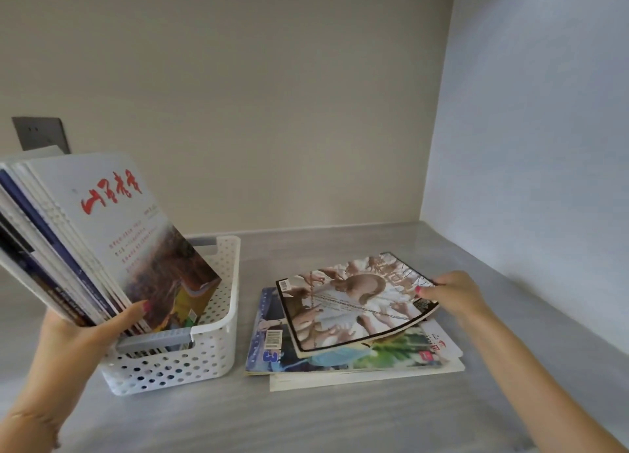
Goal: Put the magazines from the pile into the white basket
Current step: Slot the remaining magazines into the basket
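Already magazines [112,248] lean in the white basket [218,337], left hand [85,333] gripping them; right hand [452,294] pinches the pile's top magazine [354,302].

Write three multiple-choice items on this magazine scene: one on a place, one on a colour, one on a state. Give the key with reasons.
1. Where does the pile lie relative to the white basket?
A. To its right on the counter
B. Inside it
C. Behind it against the wall

2. What colour is the large lettering on the front magazine standing in the basket?
A. Green
B. Red
C. Black

3. What is the right hand doing?
A. Resting flat on the bare counter
B. Holding the basket rim
C. Gripping the edge of the top magazine, which is lifted off the pile

Key: 1 A, the pile sits on the grey counter right of the basket. 2 B, the brushed characters on the white cover are red. 3 C, the fingers pinch the right edge and the cover tilts upward; meanwhile the left hand steadies the standing magazines.
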